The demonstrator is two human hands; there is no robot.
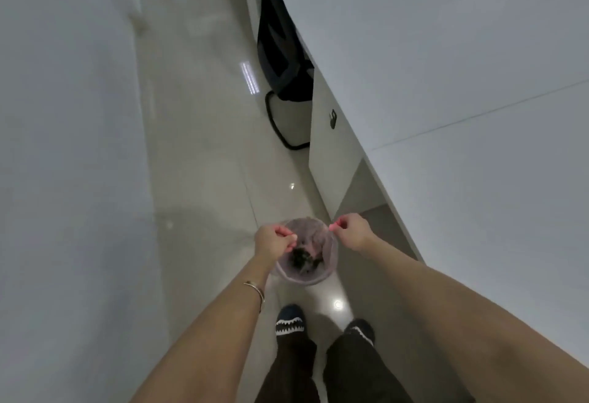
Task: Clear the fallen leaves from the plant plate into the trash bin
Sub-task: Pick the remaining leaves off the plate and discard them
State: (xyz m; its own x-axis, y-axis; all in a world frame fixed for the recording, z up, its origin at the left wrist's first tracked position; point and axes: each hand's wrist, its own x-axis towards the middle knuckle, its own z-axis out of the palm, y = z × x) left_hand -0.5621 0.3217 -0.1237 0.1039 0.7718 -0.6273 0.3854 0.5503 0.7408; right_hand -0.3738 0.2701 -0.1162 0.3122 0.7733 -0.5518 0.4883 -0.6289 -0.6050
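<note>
Head view: you stand over the trash bin (306,256) on the glossy floor (204,160), beside the white worktop (446,84). Your left hand (274,241) and right hand (352,232) each hold a pressed-together grip at the bin liner's (331,253) rim, though whether they pinch it is unclear. Dark leaves (301,257) lie inside.

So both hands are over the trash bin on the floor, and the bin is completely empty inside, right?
Not quite. The head view shows the left hand and right hand over the trash bin on the floor, but the bin is not empty: dark debris lies at its bottom.
</note>
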